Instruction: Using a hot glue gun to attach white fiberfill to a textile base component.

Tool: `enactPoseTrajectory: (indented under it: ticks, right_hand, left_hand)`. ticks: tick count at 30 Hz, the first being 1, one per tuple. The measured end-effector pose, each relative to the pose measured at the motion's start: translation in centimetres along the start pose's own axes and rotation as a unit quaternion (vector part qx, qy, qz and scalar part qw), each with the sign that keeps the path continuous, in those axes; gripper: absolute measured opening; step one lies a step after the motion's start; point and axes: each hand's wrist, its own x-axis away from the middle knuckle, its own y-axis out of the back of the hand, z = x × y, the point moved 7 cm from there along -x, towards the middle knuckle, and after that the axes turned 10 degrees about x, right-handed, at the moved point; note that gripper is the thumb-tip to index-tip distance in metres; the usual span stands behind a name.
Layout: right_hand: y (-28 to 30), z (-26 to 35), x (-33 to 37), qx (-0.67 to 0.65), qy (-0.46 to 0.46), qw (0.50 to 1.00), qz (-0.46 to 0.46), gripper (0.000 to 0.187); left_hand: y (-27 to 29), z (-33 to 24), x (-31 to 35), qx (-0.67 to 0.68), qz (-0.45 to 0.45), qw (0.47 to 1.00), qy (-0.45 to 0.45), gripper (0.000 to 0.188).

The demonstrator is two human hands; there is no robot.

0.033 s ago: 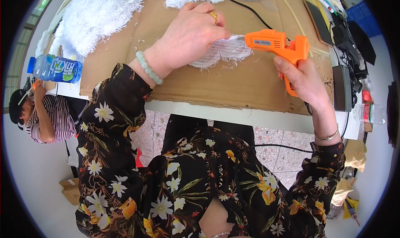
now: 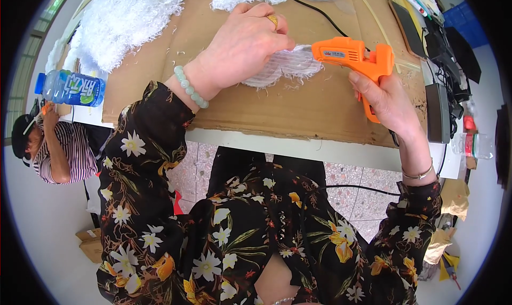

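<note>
A piece of white ribbed fabric (image 2: 282, 71) with frayed edges lies flat on the cardboard sheet (image 2: 261, 115). My left hand (image 2: 240, 44) rests over its upper left part, fingers bent and closed at the fabric's upper edge; the fingertips are partly hidden. In my right hand (image 2: 393, 105) is an orange hot glue gun (image 2: 354, 58), held by its handle with the fingers wrapped round it. The gun points left, its nozzle tip at the fabric's upper right edge, close to my left fingertips. Whether the tip touches the fabric I cannot tell.
White shaggy fabric (image 2: 130, 25) is heaped at the far left. A drink bottle (image 2: 74, 88) lies on the left table edge. A black cord (image 2: 320, 11) crosses the back. At the right are a phone (image 2: 408, 27) and a black box (image 2: 438, 113). Another person (image 2: 64, 150) sits at the left.
The glue gun has shifted very slightly left. My left hand and the fabric look the same.
</note>
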Motion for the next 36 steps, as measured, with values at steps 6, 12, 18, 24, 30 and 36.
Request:
enactPoseTrajectory:
  ticks: [6, 12, 18, 24, 30, 36]
  right_hand:
    - [0.1, 1.7, 0.1, 0.034, 0.015, 0.999, -0.005, 0.032]
    - [1.4, 0.7, 0.9, 0.052, 0.003, 0.998, -0.034, 0.029]
    - [2.3, -0.4, 2.1, -0.121, 0.015, 0.989, -0.086, 0.027]
    - [0.7, -1.4, 2.2, -0.350, -0.031, 0.929, -0.114, 0.033]
    - [0.2, -1.4, 2.4, -0.411, -0.036, 0.906, -0.093, 0.036]
    - [0.2, -2.2, 3.0, -0.386, -0.038, 0.915, -0.108, 0.036]
  left_hand:
    - [0.1, 0.0, 0.0, -0.002, 0.001, 1.000, 0.003, 0.025]
    - [0.0, 0.1, 0.2, -0.004, 0.000, 1.000, 0.001, 0.023]
    - [0.1, -0.4, 0.1, -0.039, -0.016, 0.999, -0.023, 0.021]
    - [0.7, -0.6, 0.6, -0.047, -0.024, 0.998, -0.019, 0.021]
    - [3.6, 0.4, -0.3, 0.096, -0.038, 0.982, 0.156, 0.013]
    - [-0.2, -0.1, -2.5, 0.094, 0.016, 0.990, 0.106, 0.029]
